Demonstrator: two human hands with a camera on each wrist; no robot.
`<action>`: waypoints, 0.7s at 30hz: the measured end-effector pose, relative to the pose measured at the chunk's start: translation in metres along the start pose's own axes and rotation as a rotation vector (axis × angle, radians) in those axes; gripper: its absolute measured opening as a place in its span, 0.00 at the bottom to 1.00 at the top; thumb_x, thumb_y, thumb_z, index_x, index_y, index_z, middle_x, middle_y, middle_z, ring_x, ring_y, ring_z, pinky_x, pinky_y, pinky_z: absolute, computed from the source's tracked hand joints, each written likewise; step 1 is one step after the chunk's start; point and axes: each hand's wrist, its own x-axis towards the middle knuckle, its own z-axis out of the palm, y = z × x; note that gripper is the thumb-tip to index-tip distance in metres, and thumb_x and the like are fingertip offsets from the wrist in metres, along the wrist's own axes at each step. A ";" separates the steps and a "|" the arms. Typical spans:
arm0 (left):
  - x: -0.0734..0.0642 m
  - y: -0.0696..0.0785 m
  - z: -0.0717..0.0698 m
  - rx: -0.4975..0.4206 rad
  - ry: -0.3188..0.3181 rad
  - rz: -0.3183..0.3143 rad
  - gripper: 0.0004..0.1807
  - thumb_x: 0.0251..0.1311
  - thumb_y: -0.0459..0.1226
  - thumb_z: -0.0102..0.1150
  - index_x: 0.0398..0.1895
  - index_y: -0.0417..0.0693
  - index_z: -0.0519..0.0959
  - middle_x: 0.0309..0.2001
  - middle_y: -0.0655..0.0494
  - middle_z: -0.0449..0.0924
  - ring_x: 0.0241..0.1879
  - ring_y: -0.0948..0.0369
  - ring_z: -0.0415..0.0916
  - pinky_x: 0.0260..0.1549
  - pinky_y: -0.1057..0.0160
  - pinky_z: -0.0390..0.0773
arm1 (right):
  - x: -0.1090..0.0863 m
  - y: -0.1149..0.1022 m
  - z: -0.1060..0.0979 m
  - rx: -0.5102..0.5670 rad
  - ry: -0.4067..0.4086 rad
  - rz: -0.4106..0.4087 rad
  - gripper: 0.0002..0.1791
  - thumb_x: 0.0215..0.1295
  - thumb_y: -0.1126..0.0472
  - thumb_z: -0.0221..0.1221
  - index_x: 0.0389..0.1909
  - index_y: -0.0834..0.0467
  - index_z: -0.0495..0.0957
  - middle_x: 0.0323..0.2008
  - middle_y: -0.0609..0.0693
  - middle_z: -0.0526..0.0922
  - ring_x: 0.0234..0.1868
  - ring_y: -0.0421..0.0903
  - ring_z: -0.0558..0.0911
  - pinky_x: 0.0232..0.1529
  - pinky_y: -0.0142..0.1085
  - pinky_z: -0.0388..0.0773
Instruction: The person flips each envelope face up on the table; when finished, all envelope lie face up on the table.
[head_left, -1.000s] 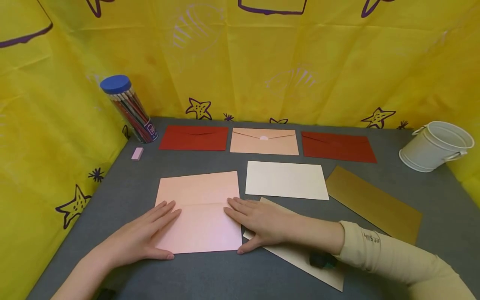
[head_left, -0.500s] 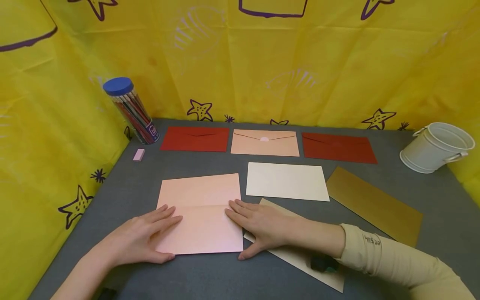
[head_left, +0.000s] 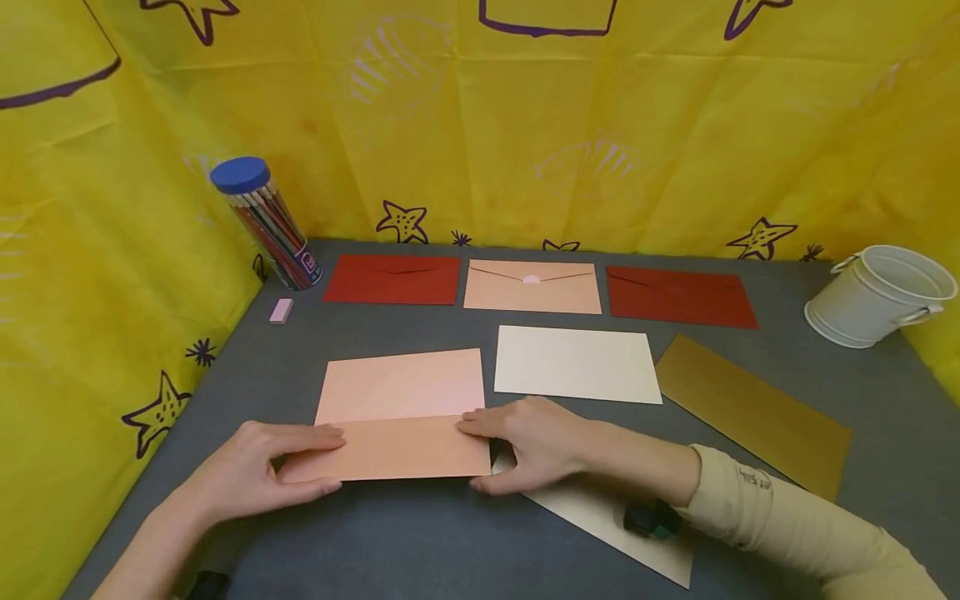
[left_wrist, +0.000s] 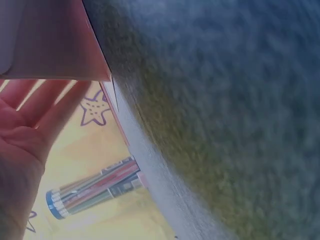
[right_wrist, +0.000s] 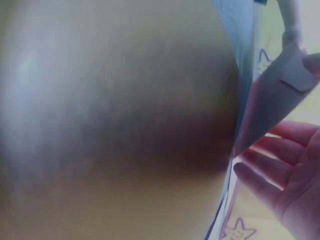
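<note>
A pink card [head_left: 405,387] with a crease across it lies in front of me, its near half tilted up off the table in the head view. My left hand [head_left: 251,467] grips its left side, fingers on top by the crease and thumb at the near edge. Likewise, my right hand [head_left: 536,446] grips the right side between fingers and thumb. From the right wrist view, the raised half's underside [right_wrist: 277,92] shows a cut flap line, with the right fingers beside its corner. The left wrist view shows the left hand [left_wrist: 25,135] below the lifted card.
A cream envelope [head_left: 630,533] lies partly under my right forearm. Beyond are a white envelope [head_left: 577,364], a gold envelope [head_left: 757,412], red envelopes [head_left: 392,280] and a closed peach one [head_left: 532,292]. A pencil tub [head_left: 270,225], eraser [head_left: 281,311] and white bucket [head_left: 870,300] stand farther out.
The card lay flat under both hands' spread fingers. Now its near half has risen and tilts up along the crease, with the thumbs at its near edge.
</note>
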 end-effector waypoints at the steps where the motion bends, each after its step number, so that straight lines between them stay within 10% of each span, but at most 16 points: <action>1: 0.000 -0.001 0.000 -0.021 0.024 0.011 0.24 0.39 0.44 0.81 0.44 0.57 0.87 0.42 0.62 0.86 0.39 0.65 0.84 0.42 0.80 0.73 | 0.000 0.002 -0.001 0.017 0.018 -0.010 0.31 0.60 0.42 0.61 0.62 0.54 0.76 0.57 0.46 0.80 0.53 0.35 0.80 0.49 0.29 0.77; 7: 0.002 -0.004 -0.005 -0.143 0.087 0.023 0.22 0.36 0.33 0.81 0.40 0.53 0.87 0.36 0.62 0.86 0.34 0.69 0.83 0.36 0.77 0.77 | 0.003 0.009 -0.003 0.063 0.066 -0.051 0.19 0.62 0.59 0.61 0.55 0.54 0.82 0.45 0.42 0.86 0.27 0.31 0.77 0.29 0.20 0.69; 14: 0.004 -0.014 -0.013 -0.179 0.123 -0.058 0.20 0.42 0.23 0.74 0.39 0.52 0.87 0.34 0.64 0.86 0.33 0.70 0.82 0.33 0.76 0.79 | 0.010 0.018 -0.007 0.119 0.100 -0.008 0.11 0.66 0.60 0.61 0.47 0.55 0.86 0.32 0.41 0.86 0.22 0.28 0.71 0.26 0.21 0.68; 21: 0.012 -0.030 -0.026 -0.200 0.085 -0.312 0.08 0.57 0.30 0.67 0.39 0.48 0.85 0.31 0.58 0.84 0.26 0.64 0.75 0.21 0.70 0.72 | 0.026 0.032 -0.012 0.296 0.178 0.090 0.04 0.64 0.60 0.65 0.31 0.56 0.85 0.25 0.42 0.84 0.23 0.30 0.75 0.27 0.25 0.74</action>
